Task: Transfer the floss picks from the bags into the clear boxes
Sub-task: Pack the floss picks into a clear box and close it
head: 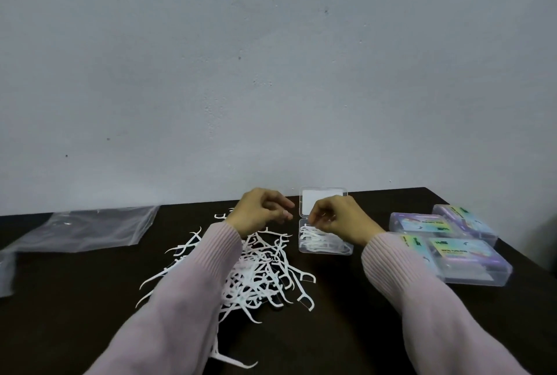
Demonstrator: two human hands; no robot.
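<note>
A loose heap of white floss picks [259,272] sprawls at lower centre of the frame, partly under the left sleeve. The left hand [260,213] hovers above its far edge, fingers loosely curled, holding nothing. Right of it, the right hand [337,217] pinches a pick over the open clear box [324,246] (already part-filled, lid up).

- Only one view, from a camera up on the head.
- Looks forward and a bit down, toward 12 o'clock, at a dark table [346,329] and a pale wall [271,58].
- Sits close: both pink sleeves [180,299] reach in from 6 o'clock.
- Wall fills the top half, table the bottom.
- Wide lens, edges bend a little.
</note>
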